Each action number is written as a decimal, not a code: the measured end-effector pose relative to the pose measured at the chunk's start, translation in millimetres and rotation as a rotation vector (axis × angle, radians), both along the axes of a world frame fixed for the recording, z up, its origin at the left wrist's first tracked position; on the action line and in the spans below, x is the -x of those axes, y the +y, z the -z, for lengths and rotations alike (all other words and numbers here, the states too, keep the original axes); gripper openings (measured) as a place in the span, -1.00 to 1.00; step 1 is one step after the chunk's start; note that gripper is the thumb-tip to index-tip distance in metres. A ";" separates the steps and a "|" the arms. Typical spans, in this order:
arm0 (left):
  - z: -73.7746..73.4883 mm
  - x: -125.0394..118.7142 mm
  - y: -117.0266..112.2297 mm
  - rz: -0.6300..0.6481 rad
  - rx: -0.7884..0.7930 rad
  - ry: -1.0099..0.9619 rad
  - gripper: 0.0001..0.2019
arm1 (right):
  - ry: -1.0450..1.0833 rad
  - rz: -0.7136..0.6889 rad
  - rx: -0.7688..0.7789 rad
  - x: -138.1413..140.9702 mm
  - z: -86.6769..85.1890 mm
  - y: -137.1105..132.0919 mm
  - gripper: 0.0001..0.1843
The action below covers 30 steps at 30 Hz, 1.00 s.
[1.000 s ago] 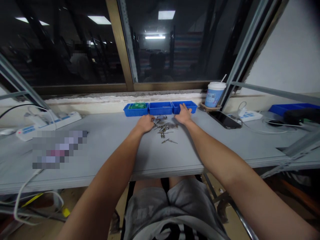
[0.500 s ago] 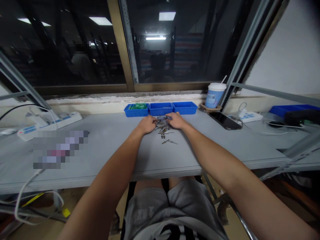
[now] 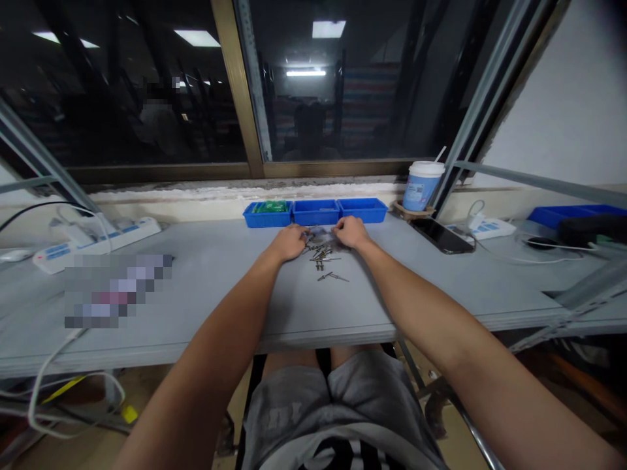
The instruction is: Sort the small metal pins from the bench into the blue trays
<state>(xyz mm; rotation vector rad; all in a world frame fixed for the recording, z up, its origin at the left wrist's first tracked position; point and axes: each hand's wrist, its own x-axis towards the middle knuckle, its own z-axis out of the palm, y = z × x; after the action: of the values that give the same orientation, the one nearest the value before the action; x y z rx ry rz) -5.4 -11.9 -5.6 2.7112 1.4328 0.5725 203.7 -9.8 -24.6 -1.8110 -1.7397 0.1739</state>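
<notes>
Between my hands lies a small piece of clear plastic, apparently a bag. My left hand rests on the table with its fingers closed at the plastic's left edge. Curled fingers of my right hand pinch at its right side; the fingertips are partly hidden. Just in front of the plastic is a loose pile of metal blind rivets, long thin pins with short thick heads. A couple of separate rivets lie closer to the table's front edge.
Behind my hands stand three blue bins: the left bin holds green packaging, beside a middle bin and a right bin. To the right are a lidded cup and a phone. Power strips lie at both sides.
My right hand has lifted slightly and shifted a little to the right, its fingers more curled. The left hand and the rivets have hardly moved.
</notes>
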 end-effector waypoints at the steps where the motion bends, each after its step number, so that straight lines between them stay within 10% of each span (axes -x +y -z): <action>1: 0.0 0.0 0.0 0.000 -0.001 -0.001 -0.64 | 0.013 0.013 0.013 -0.6 0.4 0.4 -0.80; 10: -0.3 -0.9 -0.4 0.012 -0.001 -0.015 -0.66 | -0.011 -0.016 0.090 0.2 -0.5 -0.8 -0.75; 30: -11.9 -14.5 -8.3 0.094 -0.195 -0.360 -0.84 | 0.009 -0.224 -0.247 33.0 -22.8 -19.5 -0.50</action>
<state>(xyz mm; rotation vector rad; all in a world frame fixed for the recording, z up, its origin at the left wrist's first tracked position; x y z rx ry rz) 9.0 -20.2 6.3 2.6095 1.2083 1.1771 170.7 -29.3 -1.8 -1.4375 -1.8662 0.0544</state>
